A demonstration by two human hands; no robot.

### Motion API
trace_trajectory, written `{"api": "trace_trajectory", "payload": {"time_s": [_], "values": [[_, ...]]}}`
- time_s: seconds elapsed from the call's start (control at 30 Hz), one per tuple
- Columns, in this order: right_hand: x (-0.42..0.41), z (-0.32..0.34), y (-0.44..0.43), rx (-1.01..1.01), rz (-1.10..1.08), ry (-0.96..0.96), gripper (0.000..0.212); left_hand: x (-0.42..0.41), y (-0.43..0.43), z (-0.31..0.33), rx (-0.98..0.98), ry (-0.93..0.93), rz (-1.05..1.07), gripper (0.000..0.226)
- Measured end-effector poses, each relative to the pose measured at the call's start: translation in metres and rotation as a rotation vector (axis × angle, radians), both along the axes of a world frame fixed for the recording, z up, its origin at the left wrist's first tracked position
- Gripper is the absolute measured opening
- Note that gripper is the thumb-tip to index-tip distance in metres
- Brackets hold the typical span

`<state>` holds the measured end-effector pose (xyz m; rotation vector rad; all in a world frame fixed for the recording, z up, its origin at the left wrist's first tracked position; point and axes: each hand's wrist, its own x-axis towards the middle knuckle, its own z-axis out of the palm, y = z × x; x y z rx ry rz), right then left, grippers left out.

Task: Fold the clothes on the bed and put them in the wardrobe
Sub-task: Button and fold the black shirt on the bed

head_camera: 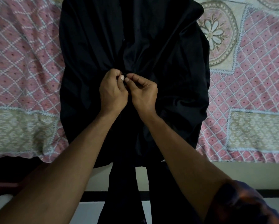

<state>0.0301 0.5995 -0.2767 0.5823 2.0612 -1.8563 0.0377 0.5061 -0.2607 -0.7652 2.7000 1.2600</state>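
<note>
left hand (113, 92): fingers curled in tight, thumb and fingertips pinching a bit of the black garment (90, 54) right on its centre line
right hand (143, 92): same deal, curled up, thumb and forefinger pinching the cloth, and its thumbnail almost touches the left one
what's pinched: maybe a button or the front opening, but the cloth is too dark to say for sure
black garment: lying spread out on the bed (248, 78), folds bunching in toward the hands
long axis: runs straight away from the person, near end draped over the bed's near edge, far end cut off at the top of the view
bedspread (22, 62): pink diamond quilting with cream patterned panels, right under the garment
</note>
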Motion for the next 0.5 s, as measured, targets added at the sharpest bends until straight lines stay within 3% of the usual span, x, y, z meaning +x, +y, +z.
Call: {"api": "trace_trajectory", "payload": {"time_s": [0.5], "values": [[-0.0028,-0.0012,0.0044,0.089,0.094,0.032,0.015,0.0042,-0.0111,-0.0086,-0.025,0.079,-0.111,0.018]]}}
